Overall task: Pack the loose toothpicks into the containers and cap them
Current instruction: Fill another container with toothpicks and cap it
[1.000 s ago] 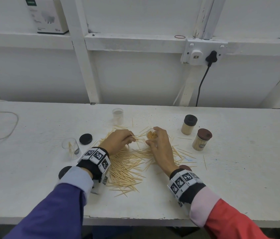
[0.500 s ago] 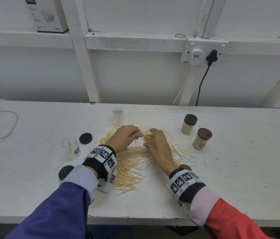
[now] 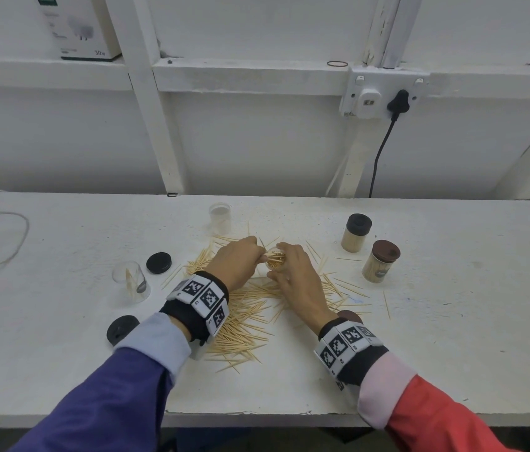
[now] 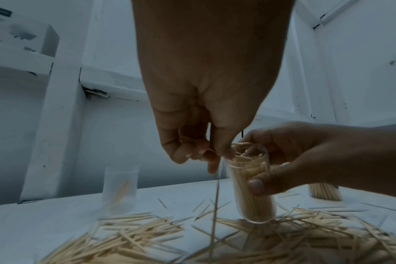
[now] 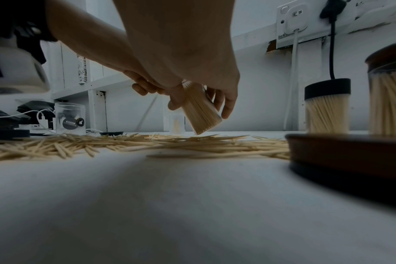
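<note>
Your right hand [image 3: 293, 275] has its fingers [image 4: 258, 185] curled round a clear container [image 4: 251, 187] that is nearly full of toothpicks. The container is tilted, its open mouth leaning toward your left hand [image 3: 237, 261], and its lower end sits just above the loose toothpicks [image 3: 244, 318] spread over the middle of the worktop [image 3: 452, 337]. Your left hand is right at the mouth, fingers bunched together and pinching a few toothpicks [image 4: 215, 155] at the rim; one long toothpick [image 4: 215, 205] hangs down from them toward the pile.

Two capped containers stand at the right: one with a black cap [image 3: 356, 232] farther back, one with a brown cap [image 3: 381, 261] nearer. An open clear container [image 3: 220, 218] stands beyond the pile, and another clear one [image 3: 131, 282] holding only a few toothpicks stands at the left. A black lid [image 3: 158, 263] lies just right of that one, a second black lid [image 3: 122, 329] lies nearer by your left sleeve, and a brown lid [image 5: 350, 157] lies beside your right wrist.
</note>
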The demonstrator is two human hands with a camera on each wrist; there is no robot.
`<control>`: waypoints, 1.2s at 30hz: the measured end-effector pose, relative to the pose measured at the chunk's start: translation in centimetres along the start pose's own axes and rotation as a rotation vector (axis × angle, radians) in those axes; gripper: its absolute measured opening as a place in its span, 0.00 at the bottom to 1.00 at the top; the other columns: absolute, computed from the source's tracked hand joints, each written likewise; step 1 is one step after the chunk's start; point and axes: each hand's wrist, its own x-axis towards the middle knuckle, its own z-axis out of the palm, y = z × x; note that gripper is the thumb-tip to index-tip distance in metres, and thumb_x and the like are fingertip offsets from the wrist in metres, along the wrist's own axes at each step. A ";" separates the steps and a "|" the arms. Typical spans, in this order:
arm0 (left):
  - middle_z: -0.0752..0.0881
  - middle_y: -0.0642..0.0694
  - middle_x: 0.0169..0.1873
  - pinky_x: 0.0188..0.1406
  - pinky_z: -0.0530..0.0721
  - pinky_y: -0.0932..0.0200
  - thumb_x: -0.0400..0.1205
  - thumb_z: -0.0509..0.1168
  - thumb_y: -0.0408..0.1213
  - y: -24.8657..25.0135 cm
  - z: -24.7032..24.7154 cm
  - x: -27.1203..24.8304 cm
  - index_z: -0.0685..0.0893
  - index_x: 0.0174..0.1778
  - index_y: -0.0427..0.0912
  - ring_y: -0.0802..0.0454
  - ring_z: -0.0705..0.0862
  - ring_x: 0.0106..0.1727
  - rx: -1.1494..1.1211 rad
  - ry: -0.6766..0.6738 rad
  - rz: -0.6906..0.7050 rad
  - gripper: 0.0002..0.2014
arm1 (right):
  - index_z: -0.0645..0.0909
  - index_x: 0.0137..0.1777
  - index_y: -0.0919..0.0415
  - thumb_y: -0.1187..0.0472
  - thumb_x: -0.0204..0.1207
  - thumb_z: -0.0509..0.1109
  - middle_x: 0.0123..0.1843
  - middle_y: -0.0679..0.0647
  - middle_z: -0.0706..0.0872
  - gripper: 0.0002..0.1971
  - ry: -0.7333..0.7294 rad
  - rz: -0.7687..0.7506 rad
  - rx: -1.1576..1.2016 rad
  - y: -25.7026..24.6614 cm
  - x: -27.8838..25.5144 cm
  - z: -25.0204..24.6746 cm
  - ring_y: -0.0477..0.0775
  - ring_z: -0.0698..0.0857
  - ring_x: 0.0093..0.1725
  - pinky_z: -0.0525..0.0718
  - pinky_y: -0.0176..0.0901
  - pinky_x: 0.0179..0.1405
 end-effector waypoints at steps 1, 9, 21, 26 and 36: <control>0.77 0.43 0.47 0.38 0.71 0.55 0.90 0.53 0.44 0.1 -0.1 0.0 0.83 0.56 0.37 0.43 0.81 0.45 0.028 0.004 -0.005 0.17 | 0.69 0.76 0.60 0.59 0.78 0.72 0.69 0.54 0.75 0.27 0.002 0.005 -0.004 0.0 0.0 0.0 0.53 0.76 0.66 0.78 0.48 0.59; 0.78 0.42 0.50 0.39 0.70 0.54 0.90 0.51 0.43 0.4 -0.7 0.0 0.81 0.56 0.35 0.42 0.82 0.47 0.121 -0.020 -0.031 0.17 | 0.68 0.76 0.60 0.58 0.76 0.74 0.69 0.53 0.77 0.30 0.010 0.054 -0.007 0.0 0.2 -0.1 0.53 0.75 0.66 0.75 0.44 0.62; 0.82 0.41 0.52 0.44 0.70 0.52 0.89 0.46 0.44 0.5 -1.2 -0.9 0.79 0.52 0.38 0.41 0.82 0.51 0.145 -0.064 -0.080 0.19 | 0.71 0.74 0.60 0.58 0.75 0.75 0.67 0.53 0.79 0.28 0.023 0.034 0.007 -0.1 0.1 -0.1 0.53 0.76 0.65 0.75 0.46 0.63; 0.83 0.41 0.48 0.40 0.67 0.53 0.87 0.48 0.44 1.3 -1.6 -1.0 0.73 0.41 0.41 0.45 0.76 0.42 0.175 -0.042 -0.083 0.15 | 0.72 0.74 0.59 0.59 0.76 0.74 0.67 0.53 0.79 0.27 -0.025 -0.018 -0.023 -0.2 0.1 -0.1 0.53 0.75 0.65 0.75 0.46 0.63; 0.77 0.40 0.55 0.41 0.70 0.54 0.87 0.56 0.32 2.0 -1.8 -0.5 0.81 0.58 0.35 0.41 0.81 0.54 0.138 -0.082 -0.085 0.10 | 0.72 0.74 0.59 0.58 0.76 0.75 0.66 0.53 0.79 0.27 -0.056 -0.036 -0.034 -0.1 0.1 0.0 0.53 0.76 0.64 0.76 0.47 0.61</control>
